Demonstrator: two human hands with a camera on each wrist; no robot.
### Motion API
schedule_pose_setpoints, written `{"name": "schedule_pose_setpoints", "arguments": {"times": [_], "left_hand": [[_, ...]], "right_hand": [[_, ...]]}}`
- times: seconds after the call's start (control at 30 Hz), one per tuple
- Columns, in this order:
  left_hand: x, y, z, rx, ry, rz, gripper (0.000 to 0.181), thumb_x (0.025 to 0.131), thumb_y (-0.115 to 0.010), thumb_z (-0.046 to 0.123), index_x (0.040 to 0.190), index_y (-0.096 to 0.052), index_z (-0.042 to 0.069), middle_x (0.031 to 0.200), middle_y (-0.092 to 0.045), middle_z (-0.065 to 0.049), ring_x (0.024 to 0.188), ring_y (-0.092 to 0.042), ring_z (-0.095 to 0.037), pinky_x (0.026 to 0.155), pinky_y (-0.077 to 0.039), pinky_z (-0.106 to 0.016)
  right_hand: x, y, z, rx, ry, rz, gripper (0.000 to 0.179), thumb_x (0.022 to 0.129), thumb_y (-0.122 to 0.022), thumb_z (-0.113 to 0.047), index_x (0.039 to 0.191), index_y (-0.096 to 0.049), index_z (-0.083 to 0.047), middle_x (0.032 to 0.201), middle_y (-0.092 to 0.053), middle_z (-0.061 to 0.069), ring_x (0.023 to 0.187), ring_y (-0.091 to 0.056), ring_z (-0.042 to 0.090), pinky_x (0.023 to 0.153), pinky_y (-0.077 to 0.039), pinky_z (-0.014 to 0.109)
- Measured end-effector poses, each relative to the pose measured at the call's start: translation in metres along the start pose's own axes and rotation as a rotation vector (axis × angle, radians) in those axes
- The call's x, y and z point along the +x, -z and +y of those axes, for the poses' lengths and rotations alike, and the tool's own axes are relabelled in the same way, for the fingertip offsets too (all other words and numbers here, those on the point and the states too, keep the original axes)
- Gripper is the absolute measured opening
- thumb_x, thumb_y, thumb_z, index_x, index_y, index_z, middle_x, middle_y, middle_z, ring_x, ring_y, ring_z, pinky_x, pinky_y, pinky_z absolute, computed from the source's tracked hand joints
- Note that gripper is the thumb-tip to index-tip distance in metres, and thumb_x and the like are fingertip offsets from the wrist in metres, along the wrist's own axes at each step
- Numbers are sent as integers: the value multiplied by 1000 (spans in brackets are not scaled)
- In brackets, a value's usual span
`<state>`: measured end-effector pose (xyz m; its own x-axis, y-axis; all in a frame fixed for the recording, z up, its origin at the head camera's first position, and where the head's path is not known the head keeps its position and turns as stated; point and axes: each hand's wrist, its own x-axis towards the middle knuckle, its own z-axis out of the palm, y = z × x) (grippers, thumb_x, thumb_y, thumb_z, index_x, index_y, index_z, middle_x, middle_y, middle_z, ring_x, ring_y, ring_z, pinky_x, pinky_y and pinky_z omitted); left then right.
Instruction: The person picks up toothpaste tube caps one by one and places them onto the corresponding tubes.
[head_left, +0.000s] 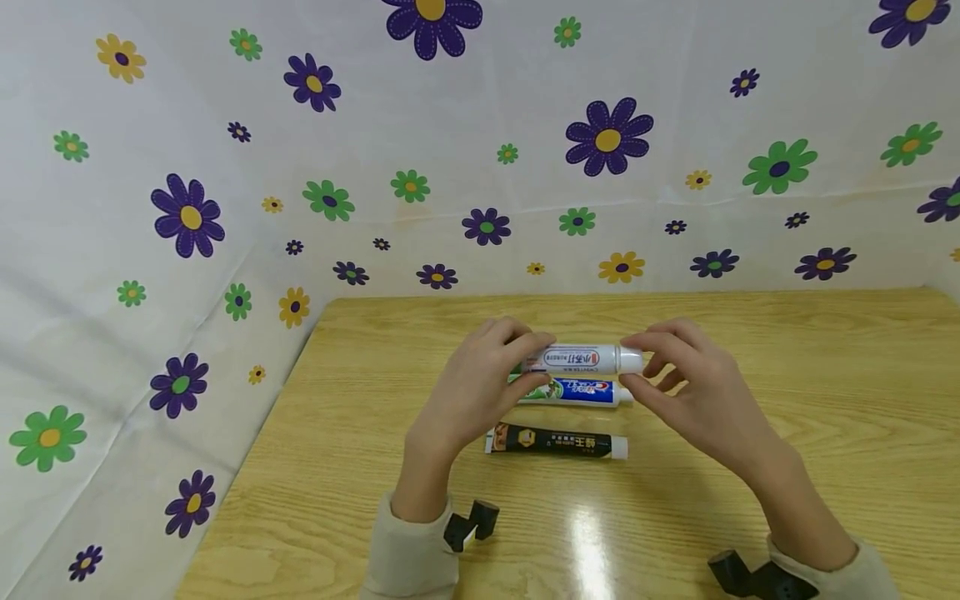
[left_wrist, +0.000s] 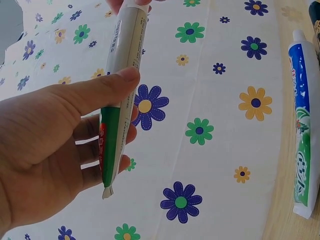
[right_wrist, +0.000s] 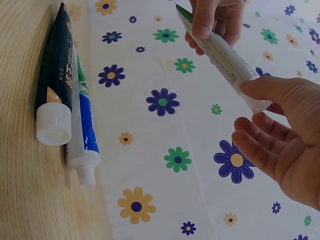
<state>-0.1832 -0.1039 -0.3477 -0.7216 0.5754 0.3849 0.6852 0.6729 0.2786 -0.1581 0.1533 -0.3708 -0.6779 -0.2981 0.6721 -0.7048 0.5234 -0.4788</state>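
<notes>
A white and green toothpaste tube [head_left: 577,359] is held level above the table in the head view. My left hand [head_left: 474,385] grips its green tail end, thumb on one side and fingers on the other, as the left wrist view also shows. At the opposite end, my right hand [head_left: 701,400] pinches the white cap [right_wrist: 258,104] between thumb and forefinger, its other fingers loosely bent. Just beyond the hands' grip, a blue and green toothpaste tube [head_left: 588,392] lies on the table, partly covered by the left hand. Nearer to me lies a black toothpaste tube [head_left: 558,442] with a white cap.
The wood-grain table [head_left: 315,500] meets a white cloth [head_left: 465,108] printed with flowers at its back and left side. Black camera mounts [head_left: 472,525] sit at both wrists, by the light sleeves. A bright reflection shows on the tabletop near the front.
</notes>
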Motion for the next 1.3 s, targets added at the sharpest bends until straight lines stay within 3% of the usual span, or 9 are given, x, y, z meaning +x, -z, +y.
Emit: {"name": "schedule_pose_setpoints", "arguments": {"times": [0.47,0.97,1.3], "left_hand": [[0,1,-3,-4,-42,45,38,86,-78,21,122,-69,10,109,-66,-5,98,-57,-20,85,-50,-33],[-1,2,-4,-3,-40,57,39,86,-79,20,122,-69,10,109,-65,-5,96,-57,-20,84,-49,-34],[-2,3,-5,-13,-37,62,37,87,-78,18,122,-70,10,109,-65,-5,98,-57,-20,85,-49,-33]], "right_hand": [[1,6,0,43,-50,-57,47,73,-79,14,115,-64,-1,105,-62,8,73,-60,10,58,-53,19],[-1,9,3,64,-173,-134,26,88,-73,-2,114,-66,-4,98,-64,0,78,-59,9,62,-53,24],[-2,9,4,71,-177,-206,33,85,-75,0,116,-65,-4,92,-64,-2,73,-58,7,60,-53,24]]}}
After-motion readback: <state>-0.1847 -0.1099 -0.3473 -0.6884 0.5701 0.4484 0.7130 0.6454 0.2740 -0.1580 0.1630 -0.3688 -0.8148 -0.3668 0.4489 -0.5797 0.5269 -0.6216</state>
